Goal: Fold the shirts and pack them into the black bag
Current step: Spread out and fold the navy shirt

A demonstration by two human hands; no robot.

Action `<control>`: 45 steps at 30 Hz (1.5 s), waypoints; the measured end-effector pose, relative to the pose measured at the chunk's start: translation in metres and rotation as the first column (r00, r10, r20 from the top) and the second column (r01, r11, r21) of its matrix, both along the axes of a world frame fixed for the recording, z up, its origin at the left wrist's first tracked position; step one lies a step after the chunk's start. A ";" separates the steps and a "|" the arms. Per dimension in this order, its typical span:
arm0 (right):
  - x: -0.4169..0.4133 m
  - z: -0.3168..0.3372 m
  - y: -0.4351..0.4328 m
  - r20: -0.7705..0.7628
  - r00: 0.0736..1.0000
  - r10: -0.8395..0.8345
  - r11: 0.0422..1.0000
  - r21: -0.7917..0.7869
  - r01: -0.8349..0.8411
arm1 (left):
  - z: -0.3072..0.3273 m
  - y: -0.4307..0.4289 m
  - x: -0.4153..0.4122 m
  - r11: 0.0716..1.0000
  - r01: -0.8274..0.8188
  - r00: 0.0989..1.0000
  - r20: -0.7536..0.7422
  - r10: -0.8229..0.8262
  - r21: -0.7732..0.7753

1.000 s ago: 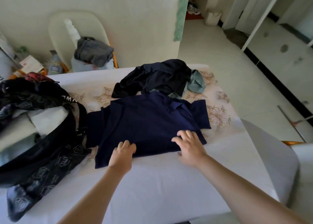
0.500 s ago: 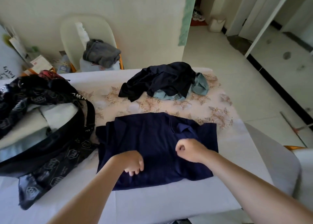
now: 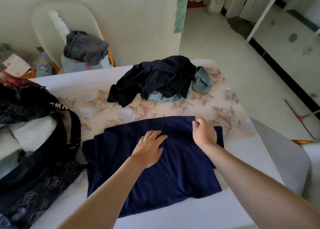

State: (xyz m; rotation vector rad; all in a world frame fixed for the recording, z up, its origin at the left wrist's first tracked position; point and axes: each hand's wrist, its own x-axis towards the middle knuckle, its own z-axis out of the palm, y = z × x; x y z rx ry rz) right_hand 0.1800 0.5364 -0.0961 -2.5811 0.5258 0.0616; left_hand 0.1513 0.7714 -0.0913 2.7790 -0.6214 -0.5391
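Midway through a fold, a navy shirt [image 3: 155, 168] was pictured on the table [image 3: 199, 216], the black bag [image 3: 43, 159] at nine o'clock. Slack cloth could have slipped and creased. The left hand [image 3: 149, 147] was pressed flat, open; the right hand [image 3: 204, 133] was pinched on the folded edge.

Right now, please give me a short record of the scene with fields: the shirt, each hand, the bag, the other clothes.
shirt: navy shirt spread on the table, bottom part folded up
left hand: flat on the shirt, pressing
right hand: pinching the folded edge, far right corner
bag: black bag open at left, pale clothes inside
other clothes: unfolded dark and teal pile beyond the shirt
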 end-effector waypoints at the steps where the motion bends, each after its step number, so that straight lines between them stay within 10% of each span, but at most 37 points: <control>1: 0.005 -0.001 -0.009 -0.031 0.999 -0.021 1.000 0.002 0.021 | -0.002 -0.005 0.006 0.999 0.014 1.000 -0.009 -0.013 0.041; 9: -0.012 -0.019 -0.083 -0.167 0.936 0.311 0.882 -0.315 -0.350 | -0.015 -0.070 0.042 0.980 0.151 0.987 0.038 -0.157 0.129; 14: 0.003 -0.018 -0.101 0.092 0.978 0.190 0.961 -0.223 -0.165 | -0.032 -0.094 0.046 0.965 0.181 0.981 0.033 -0.191 0.189; 23: 0.010 -0.013 -0.119 0.121 0.932 0.342 0.782 -0.586 -0.211 | -0.038 -0.112 0.069 0.927 0.340 0.921 0.140 -0.362 0.159; 28: -0.037 -0.035 -0.128 0.058 0.886 0.460 0.794 -0.474 -0.381 | -0.032 -0.122 0.082 0.916 0.332 0.924 0.116 -0.364 0.226; 36: -0.057 -0.037 -0.140 0.023 0.999 -0.042 0.949 -0.312 0.047 | -0.018 -0.220 0.106 0.906 0.422 0.899 0.150 -0.411 -0.045; 45: -0.057 -0.027 -0.135 -0.037 0.994 -0.098 0.990 -0.108 0.094 | -0.004 -0.270 0.110 0.929 0.367 0.930 0.053 -0.364 -0.053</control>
